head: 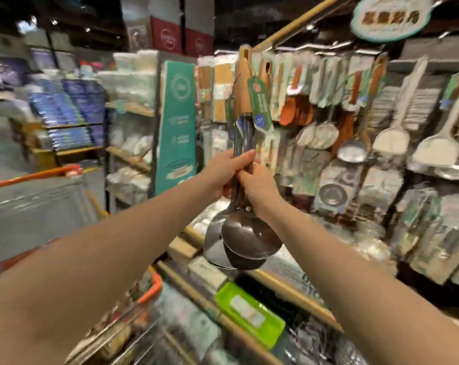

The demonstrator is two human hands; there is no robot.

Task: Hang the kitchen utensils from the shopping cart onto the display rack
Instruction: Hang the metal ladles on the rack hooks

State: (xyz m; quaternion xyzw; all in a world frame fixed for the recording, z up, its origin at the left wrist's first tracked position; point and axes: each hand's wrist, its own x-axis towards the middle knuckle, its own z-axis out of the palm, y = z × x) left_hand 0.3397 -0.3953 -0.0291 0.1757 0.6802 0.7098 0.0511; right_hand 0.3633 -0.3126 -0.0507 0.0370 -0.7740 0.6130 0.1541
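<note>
- Both hands are wrapped tight round the metal shafts of the ladles (249,233). The left hand (229,172) and right hand (261,188) are touching.
- The bunch is held up dead centre, in front of the rack (296,25), which runs off toward 3 o'clock.
- Long axis is near upright: wooden handles at 12, bowls at 6.
- I'd peel off one ladle and line its handle hole up with a free hook before letting go.

Noted at right: display rack (296,22) hung with white spatulas (391,140) and steel ladles (352,151); green tray (249,312) lying on near lower shelf (191,288).
</note>
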